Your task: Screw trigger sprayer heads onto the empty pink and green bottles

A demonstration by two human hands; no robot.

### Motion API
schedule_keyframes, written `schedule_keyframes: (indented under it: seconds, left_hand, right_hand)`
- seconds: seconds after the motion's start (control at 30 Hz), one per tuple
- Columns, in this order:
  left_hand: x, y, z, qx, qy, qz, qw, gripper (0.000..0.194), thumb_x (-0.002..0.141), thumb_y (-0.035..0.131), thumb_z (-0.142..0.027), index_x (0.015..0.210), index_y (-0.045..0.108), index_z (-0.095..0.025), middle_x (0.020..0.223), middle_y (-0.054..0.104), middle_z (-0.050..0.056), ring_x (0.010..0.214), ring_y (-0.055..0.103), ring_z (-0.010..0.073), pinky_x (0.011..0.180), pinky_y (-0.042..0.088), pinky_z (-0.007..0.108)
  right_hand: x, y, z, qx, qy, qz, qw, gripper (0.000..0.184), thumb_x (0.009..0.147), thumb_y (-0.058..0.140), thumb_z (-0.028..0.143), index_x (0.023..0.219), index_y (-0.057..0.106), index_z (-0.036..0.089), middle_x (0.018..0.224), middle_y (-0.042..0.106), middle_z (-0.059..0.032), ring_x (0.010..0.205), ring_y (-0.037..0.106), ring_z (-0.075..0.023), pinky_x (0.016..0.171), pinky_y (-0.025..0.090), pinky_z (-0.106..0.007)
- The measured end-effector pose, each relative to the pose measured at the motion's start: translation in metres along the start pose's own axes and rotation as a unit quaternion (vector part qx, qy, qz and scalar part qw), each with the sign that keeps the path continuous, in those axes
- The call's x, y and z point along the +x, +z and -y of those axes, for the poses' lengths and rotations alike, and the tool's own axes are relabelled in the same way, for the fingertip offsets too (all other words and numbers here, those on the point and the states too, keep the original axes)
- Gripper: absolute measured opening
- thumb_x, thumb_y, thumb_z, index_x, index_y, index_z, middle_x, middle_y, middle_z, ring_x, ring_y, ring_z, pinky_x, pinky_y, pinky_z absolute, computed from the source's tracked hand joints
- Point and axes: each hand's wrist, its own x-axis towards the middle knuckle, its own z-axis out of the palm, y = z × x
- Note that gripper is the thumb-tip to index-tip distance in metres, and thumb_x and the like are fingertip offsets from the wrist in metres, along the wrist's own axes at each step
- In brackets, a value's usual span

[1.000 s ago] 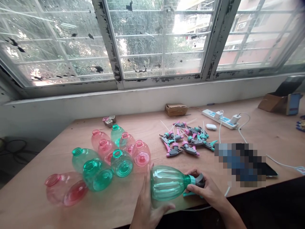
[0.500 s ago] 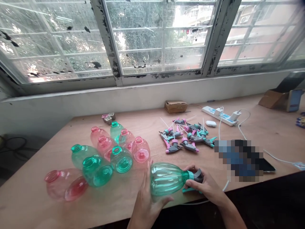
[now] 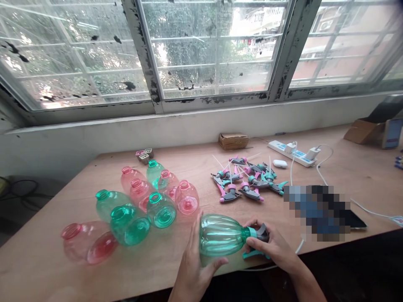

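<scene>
A green see-through bottle (image 3: 220, 235) lies on its side near the table's front edge. My left hand (image 3: 192, 268) cups its base, fingers wrapped round it. My right hand (image 3: 270, 249) grips the grey and teal spray head (image 3: 260, 235) seated on the bottle's neck. To the left stands a cluster of several empty pink and green bottles (image 3: 151, 197), some upright and some lying down. Beyond my right hand lies a pile of several loose spray heads (image 3: 248, 180) with thin white tubes.
The wooden table (image 3: 352, 172) runs under a window. A small cardboard box (image 3: 233, 141), a white power strip (image 3: 292, 153) with chargers and cables, a white earbud case (image 3: 279, 163), a phone (image 3: 355, 219) and a brown box (image 3: 365, 130) lie at the back and right.
Both hands keep their hold on the green bottle and its spray head. The bottle has shifted only slightly; the view itself moved a little.
</scene>
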Motion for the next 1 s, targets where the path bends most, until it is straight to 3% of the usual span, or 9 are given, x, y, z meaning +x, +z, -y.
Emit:
schedule_keyframes:
  seconds: [0.2,0.33,0.6,0.83,1.0]
  left_hand:
    - [-0.002,0.002,0.001,0.017,-0.002,-0.017,1.0,0.085,0.091,0.065,-0.039,0.157,0.011,-0.042,0.166,0.027,0.002,0.152,0.026,0.0274,0.122,0.026,0.049]
    - [-0.002,0.001,0.001,0.021,-0.002,-0.006,1.0,0.098,0.082,0.074,-0.047,0.158,0.013,-0.035,0.166,0.027,0.007,0.152,0.025,0.0292,0.122,0.024,0.049]
    - [0.001,0.003,0.009,0.021,-0.004,-0.02,1.0,0.092,0.084,0.071,-0.051,0.157,0.023,-0.023,0.161,0.035,0.016,0.148,0.032,0.0337,0.12,0.029,0.052]
    - [0.004,0.003,0.005,0.024,-0.014,-0.03,0.999,0.086,0.086,0.067,-0.055,0.153,0.03,-0.017,0.155,0.043,0.019,0.144,0.038,0.0348,0.117,0.032,0.051]
    - [0.005,0.004,-0.001,-0.003,-0.024,-0.06,0.998,0.081,0.082,0.071,-0.055,0.147,0.037,-0.022,0.144,0.054,0.015,0.137,0.048,0.034,0.113,0.037,0.049]
  right_hand:
    - [0.0,0.0,0.002,-0.009,-0.004,-0.005,1.0,0.031,0.084,0.076,0.044,0.098,0.063,0.019,0.069,0.076,-0.0018,0.071,0.07,-0.0232,0.071,0.054,-0.034]
    - [0.0,0.0,0.0,-0.004,-0.008,-0.011,1.0,0.032,0.082,0.078,0.043,0.098,0.064,0.019,0.07,0.076,-0.0009,0.071,0.07,-0.0222,0.071,0.054,-0.033]
    - [0.002,-0.001,-0.004,-0.012,-0.013,-0.022,1.0,0.037,0.08,0.079,0.045,0.101,0.064,0.018,0.07,0.074,-0.0011,0.07,0.07,-0.0228,0.07,0.054,-0.034]
    - [0.003,-0.002,-0.008,-0.015,-0.017,-0.023,0.999,0.036,0.079,0.08,0.043,0.102,0.067,0.019,0.083,0.069,-0.0011,0.076,0.069,-0.0232,0.072,0.059,-0.036]
    - [0.006,-0.004,-0.014,-0.072,-0.044,-0.045,0.995,0.036,0.078,0.082,0.042,0.104,0.069,0.021,0.09,0.069,-0.0023,0.084,0.066,-0.024,0.074,0.059,-0.033]
